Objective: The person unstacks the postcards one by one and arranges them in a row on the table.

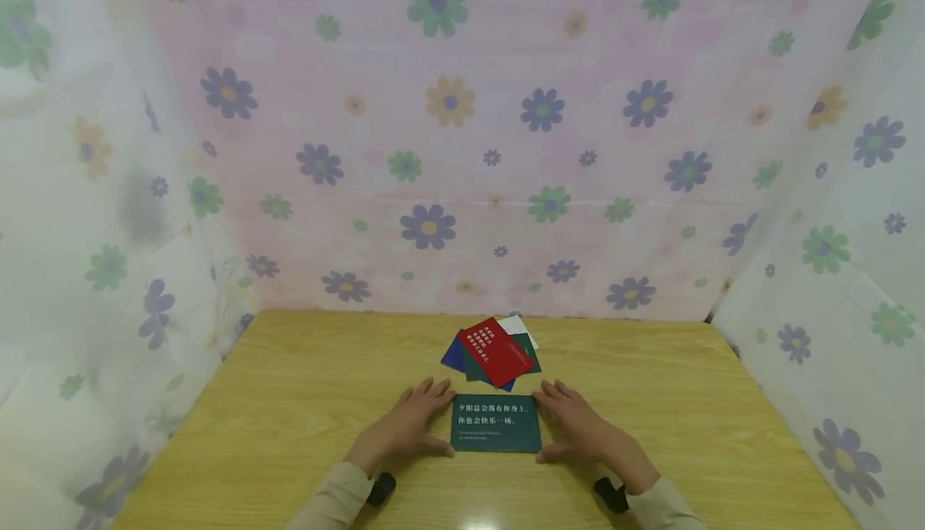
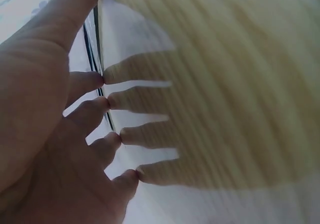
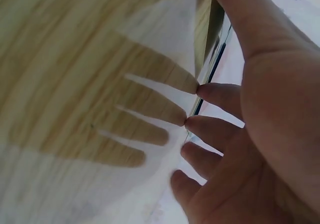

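A dark green card (image 1: 496, 424) printed with white writing lies flat on the wooden table, between my two hands. My left hand (image 1: 406, 427) rests at its left side, thumb and fingers spread, with fingertips touching the tabletop in the left wrist view. On the other side my right hand (image 1: 581, 427) mirrors it, thumb near the lower right corner and fingers by the upper right one. Both wrist views show the card's thin dark edge only partly, behind the fingers. Neither hand is wrapped around anything.
Behind the green card lies a loose, overlapping pile of cards: a red card (image 1: 495, 352) on top, with blue, green and white cards (image 1: 515, 324) showing beneath. The wooden table (image 1: 311, 385) is bordered at the back and both sides by flower-patterned curtains (image 1: 462, 257).
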### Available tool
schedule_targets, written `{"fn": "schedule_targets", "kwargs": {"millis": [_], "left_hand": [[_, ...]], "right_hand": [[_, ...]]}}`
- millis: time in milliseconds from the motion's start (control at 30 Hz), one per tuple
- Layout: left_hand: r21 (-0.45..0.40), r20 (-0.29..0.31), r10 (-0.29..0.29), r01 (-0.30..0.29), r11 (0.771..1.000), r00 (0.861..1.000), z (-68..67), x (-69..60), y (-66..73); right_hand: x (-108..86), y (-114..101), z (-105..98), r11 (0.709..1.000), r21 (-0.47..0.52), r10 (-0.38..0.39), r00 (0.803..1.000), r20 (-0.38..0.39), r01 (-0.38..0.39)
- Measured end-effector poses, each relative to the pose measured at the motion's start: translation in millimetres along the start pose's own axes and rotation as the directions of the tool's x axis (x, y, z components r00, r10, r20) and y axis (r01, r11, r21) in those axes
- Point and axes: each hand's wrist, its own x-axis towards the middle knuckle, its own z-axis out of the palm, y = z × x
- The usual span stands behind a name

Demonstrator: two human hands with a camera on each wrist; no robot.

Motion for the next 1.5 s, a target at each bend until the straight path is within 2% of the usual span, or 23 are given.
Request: {"fn": "schedule_targets", "kwargs": {"millis": [233, 533, 667, 900, 1300, 1500], "left_hand": [[0.061, 0.042, -0.013, 0.011, 0.998, 0.999, -0.5, -3.4, 3.7], [0.098, 0.064, -0.046, 0.039, 0.994, 0.997, -2.6, -6.4, 11.3], [0.115, 0.071, -0.043, 0.034, 0.993, 0.997, -2.8, -7.8, 11.0], [0.138, 0.075, -0.037, 0.026, 0.990, 0.996, -1.4, -8.6, 8.7], [0.114, 0.093, -0.039, 0.028, 0.993, 0.995, -3.5, -7.4, 12.1], [0.056, 0.095, -0.027, 0.022, 0.998, 0.995, -6.8, -12.0, 11.9]], "right_hand": [[-2.7, 0.6, 0.1, 0.998, 0.057, -0.001, 0.999, 0.047, -0.002], [-4.2, -7.4, 2.5, 0.999, -0.017, 0.040, 0.999, 0.017, -0.039], [-4.7, -10.1, 2.9, 0.997, -0.052, 0.052, 0.999, 0.015, -0.051], [-6.1, -9.5, 2.1, 0.998, -0.040, 0.056, 0.998, 0.007, -0.056], [-6.5, -6.8, 2.0, 0.997, -0.031, 0.067, 0.998, 0.006, -0.067], [-9.6, -11.8, 5.0, 0.995, -0.058, 0.083, 0.996, -0.029, -0.085]]}}
